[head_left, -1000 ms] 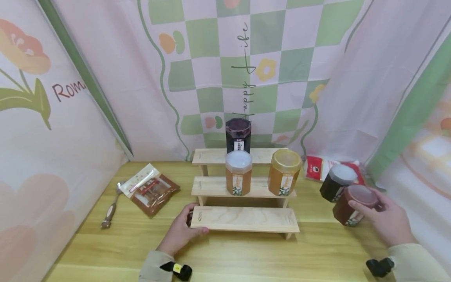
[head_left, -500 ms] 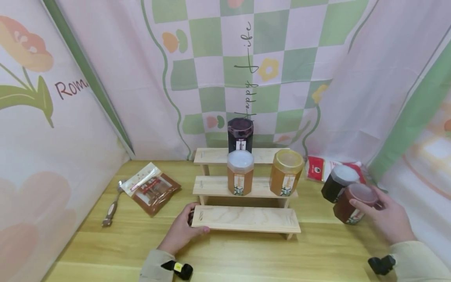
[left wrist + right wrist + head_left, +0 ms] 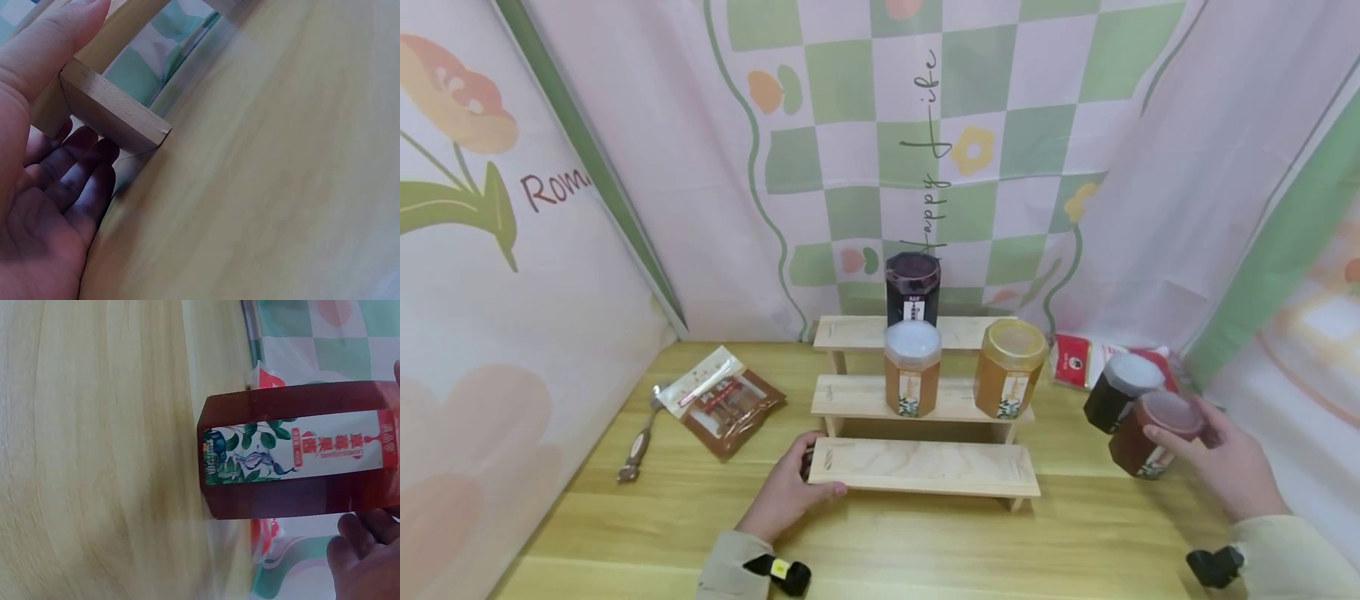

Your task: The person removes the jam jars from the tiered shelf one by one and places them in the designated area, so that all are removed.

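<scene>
On the wooden table stands a three-step wooden rack (image 3: 925,467). My left hand (image 3: 786,500) grips the left end of its lowest step, thumb at the front edge. In the left wrist view, fingers (image 3: 94,181) curl in behind the rack's leg (image 3: 115,115). At the right, my right hand (image 3: 1236,467) holds a dark red jar (image 3: 1138,446) round its upper part. The right wrist view shows that jar's label (image 3: 281,450), printed with leaves and red characters, and its base close over the table; its lid end lies outside that view.
A honey-coloured jar (image 3: 913,383) and an amber jar (image 3: 1009,379) stand on the middle step. One dark purple jar (image 3: 912,287) is on the top step. Beside the held jar stands a black jar (image 3: 1112,400), before a red-and-white packet (image 3: 1071,360). Left: a brown pouch (image 3: 722,408) and a metal-ended tool (image 3: 638,446).
The head view has shifted very slightly. Both hands keep the same hold, and the jars and rack stand as before.
</scene>
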Demonstrator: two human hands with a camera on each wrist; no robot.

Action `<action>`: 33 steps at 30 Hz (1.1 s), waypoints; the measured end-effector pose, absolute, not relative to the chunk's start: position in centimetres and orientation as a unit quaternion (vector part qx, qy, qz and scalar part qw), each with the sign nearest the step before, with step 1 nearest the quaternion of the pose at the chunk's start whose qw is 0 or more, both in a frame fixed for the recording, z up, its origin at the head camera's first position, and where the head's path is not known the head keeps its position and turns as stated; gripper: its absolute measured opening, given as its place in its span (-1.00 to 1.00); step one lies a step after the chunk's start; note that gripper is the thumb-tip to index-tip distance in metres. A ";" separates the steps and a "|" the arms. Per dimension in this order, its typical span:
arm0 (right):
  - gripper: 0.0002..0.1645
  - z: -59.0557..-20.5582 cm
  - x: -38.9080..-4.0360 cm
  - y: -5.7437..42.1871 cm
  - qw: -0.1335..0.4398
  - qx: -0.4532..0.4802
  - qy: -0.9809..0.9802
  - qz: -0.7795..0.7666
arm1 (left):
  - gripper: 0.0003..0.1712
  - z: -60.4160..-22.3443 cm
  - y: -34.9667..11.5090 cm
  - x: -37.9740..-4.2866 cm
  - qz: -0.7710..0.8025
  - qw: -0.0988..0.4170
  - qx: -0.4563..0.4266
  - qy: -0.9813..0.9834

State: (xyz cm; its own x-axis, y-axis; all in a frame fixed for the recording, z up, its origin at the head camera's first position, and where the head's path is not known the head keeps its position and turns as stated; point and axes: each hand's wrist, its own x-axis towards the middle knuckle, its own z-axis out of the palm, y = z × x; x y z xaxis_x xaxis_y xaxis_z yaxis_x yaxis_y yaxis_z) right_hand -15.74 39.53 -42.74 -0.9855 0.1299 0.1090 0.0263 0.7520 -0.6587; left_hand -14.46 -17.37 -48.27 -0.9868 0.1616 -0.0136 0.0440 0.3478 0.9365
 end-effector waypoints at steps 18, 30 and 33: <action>0.10 -38.7 -15.2 36.4 0.130 -0.034 -0.902 0.410 | 0.15 -48.7 -17.5 -14.7 0.575 0.054 0.064 0.814; 0.05 -35.7 -14.9 33.4 0.147 0.002 -0.896 0.418 | 0.17 -48.6 -17.5 -14.7 0.574 0.056 0.062 0.814; 0.03 -35.1 -15.0 32.7 0.154 0.011 -0.893 0.423 | 0.17 -48.6 -17.4 -14.7 0.576 0.058 0.063 0.813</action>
